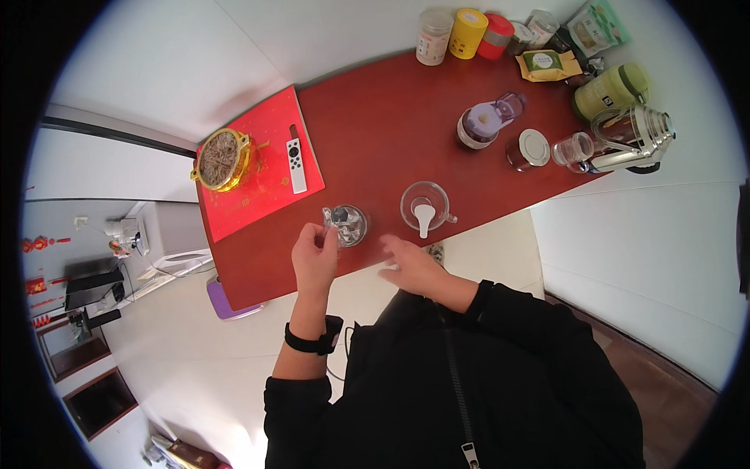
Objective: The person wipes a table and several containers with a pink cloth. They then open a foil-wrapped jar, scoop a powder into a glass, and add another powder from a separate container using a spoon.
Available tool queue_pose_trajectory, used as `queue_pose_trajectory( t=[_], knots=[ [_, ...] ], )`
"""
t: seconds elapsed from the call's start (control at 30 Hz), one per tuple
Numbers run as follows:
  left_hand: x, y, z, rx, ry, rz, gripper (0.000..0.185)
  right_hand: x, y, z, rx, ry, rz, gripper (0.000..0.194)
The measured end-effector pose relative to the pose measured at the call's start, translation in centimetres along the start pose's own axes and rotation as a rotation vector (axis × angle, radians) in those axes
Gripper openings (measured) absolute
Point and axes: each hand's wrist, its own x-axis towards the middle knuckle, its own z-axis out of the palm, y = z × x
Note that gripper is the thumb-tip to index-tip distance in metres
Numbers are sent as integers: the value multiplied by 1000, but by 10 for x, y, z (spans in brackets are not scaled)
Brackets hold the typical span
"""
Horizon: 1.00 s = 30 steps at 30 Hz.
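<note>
My left hand [315, 255] has thumb and fingers pinched at the near left side of a round clear container [364, 228]. Silver foil wrapping [327, 216] sticks up at its fingertips, and a dark round piece [340, 215] shows among the foil. My right hand [415, 268] is held over the table's front edge, fingers apart and blurred, with nothing seen in it. Just beyond it stands a clear glass cup [408, 196] with a handle. A white plastic spoon [425, 220] rests in the cup, its handle over the near rim.
A red board [252, 199] at the left bears a remote control [296, 167] and a golden pot [222, 160]. On the right stand a purple-lidded bottle [483, 123], a lidded jar [529, 150], a glass jar [573, 151] and a steel vacuum flask [636, 140]. Several canisters [469, 34] line the wall.
</note>
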Motion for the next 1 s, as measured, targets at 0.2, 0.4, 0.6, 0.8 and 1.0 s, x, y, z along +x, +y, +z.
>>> queue_pose_trajectory(
  t=[0.2,0.4,0.6,0.8,1.0],
  knots=[
    [-16,-4,9,-313,-26,-97,20,8,9,17,-89,75,-40,103],
    [-22,5,8,-346,-35,-24,19,29,8,33,-36,194,-83,109],
    [-33,19,3,-367,-42,72,13,16,-13,26,-95,390,-195,101],
    [-32,23,12,-401,-72,86,10,28,-38,6,-239,497,-406,55],
    [-34,5,6,-431,-200,50,15,42,-38,0,-210,378,-325,34]
  ],
)
